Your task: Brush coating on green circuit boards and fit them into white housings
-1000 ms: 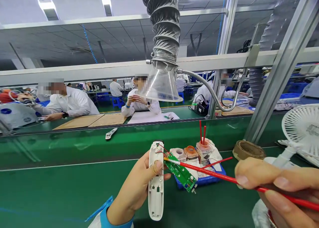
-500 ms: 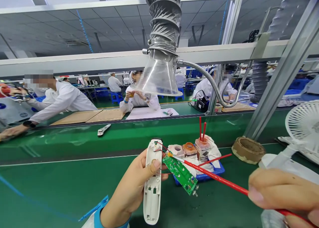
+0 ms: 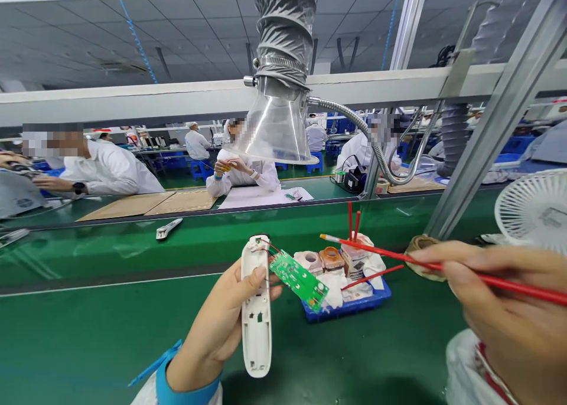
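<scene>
Gripping white housing in curled left hand; pinching red brush in nearly closed right hand; wired green board resting just beyond left fingertips.

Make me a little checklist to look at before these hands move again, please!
1. The left hand holds the white plastic case firmly: ok, the fingers wrap around it.
2. The right hand holds the red stick: ok, it is pinched in the fingers.
3. The stick's tip stays off the green circuit board: ok, they look apart.
4. The thin red wires are firmly attached: cannot tell, they are too small to see well.
5. The small pots in the blue tray are upright: ok.
</scene>
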Demonstrator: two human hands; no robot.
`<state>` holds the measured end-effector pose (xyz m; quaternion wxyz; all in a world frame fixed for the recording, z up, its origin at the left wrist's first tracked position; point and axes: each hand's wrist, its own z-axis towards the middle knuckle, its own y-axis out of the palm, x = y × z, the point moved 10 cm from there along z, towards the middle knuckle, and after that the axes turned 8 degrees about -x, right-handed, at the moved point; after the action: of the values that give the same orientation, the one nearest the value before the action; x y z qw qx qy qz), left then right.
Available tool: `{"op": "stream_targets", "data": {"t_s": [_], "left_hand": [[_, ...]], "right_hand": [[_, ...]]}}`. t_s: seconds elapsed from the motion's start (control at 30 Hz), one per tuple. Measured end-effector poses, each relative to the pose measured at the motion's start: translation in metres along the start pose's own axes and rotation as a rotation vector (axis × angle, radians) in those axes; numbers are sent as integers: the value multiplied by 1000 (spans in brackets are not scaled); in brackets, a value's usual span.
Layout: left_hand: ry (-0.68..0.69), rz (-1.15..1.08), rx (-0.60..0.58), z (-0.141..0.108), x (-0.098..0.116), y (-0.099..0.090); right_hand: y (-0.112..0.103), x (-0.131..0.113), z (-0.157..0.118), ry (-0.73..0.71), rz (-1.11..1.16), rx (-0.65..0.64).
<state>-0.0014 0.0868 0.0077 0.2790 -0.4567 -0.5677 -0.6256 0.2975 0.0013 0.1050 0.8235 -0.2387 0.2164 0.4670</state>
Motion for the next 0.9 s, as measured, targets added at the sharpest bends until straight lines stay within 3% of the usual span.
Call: {"op": "stream_targets", "data": {"t_s": [0.1, 0.27, 0.47, 0.6, 0.9], "left_hand": [[41, -36, 94, 1, 10, -12], [107, -84, 222, -1, 25, -26], [121, -114, 243, -3, 28, -30], [126, -104, 236, -2, 31, -31], [117, -130, 223, -2, 31, -29]], "right_hand": [[40, 12, 12, -26, -96, -176], [102, 55, 12, 91, -251, -501], [150, 75, 13, 120, -334, -621], [150, 68, 12, 79, -345, -637], [132, 16, 7, -156, -277, -631]]}}
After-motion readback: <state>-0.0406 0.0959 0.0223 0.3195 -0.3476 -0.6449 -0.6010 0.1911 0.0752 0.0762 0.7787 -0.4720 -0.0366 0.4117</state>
